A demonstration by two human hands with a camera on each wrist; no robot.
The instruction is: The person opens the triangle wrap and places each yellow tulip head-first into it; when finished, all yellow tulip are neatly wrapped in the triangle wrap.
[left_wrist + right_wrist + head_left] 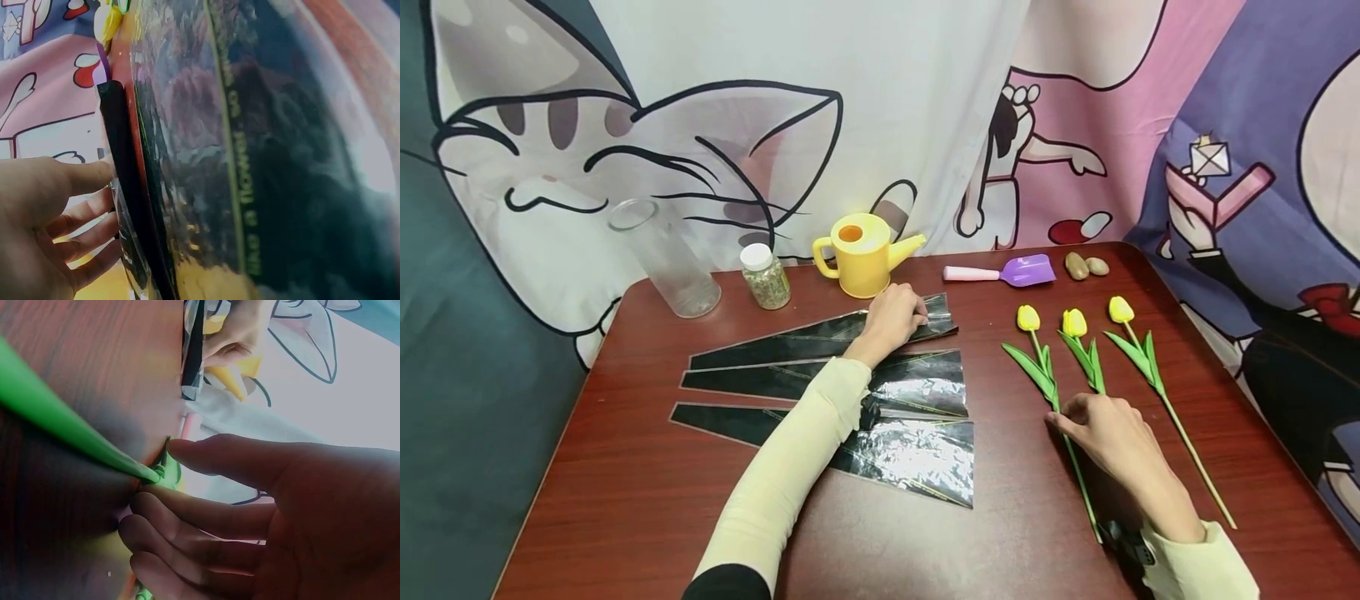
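Pinching the far black sleeve (812,338) on the table (610,467), the left hand (889,322) needs lightness against creases, as the right hand (1108,433) nips the leftmost tulip (1028,318) by its stem (1081,483), steadiest near the leaves (1032,372).

Worktop (610,483) with a reddish-brown, wood-grained surface and rounded far corners. Along the far edge, left to right: a clear vase (662,262) (tall, open-mouthed), standing; a white-lidded jar (767,283) containing greenish bits; a yellow watering can (862,265), spout to the right; a shovel (1028,271) with purple blade and pale pink handle, lying flat; two pebbles (1077,267), side by side. Centre: three dark tapering sleeves (921,385), arranged one in front of another, wide ends to the right. Right: three yellow tulips (1074,323) on green stems, side by side, buds toward the far edge.
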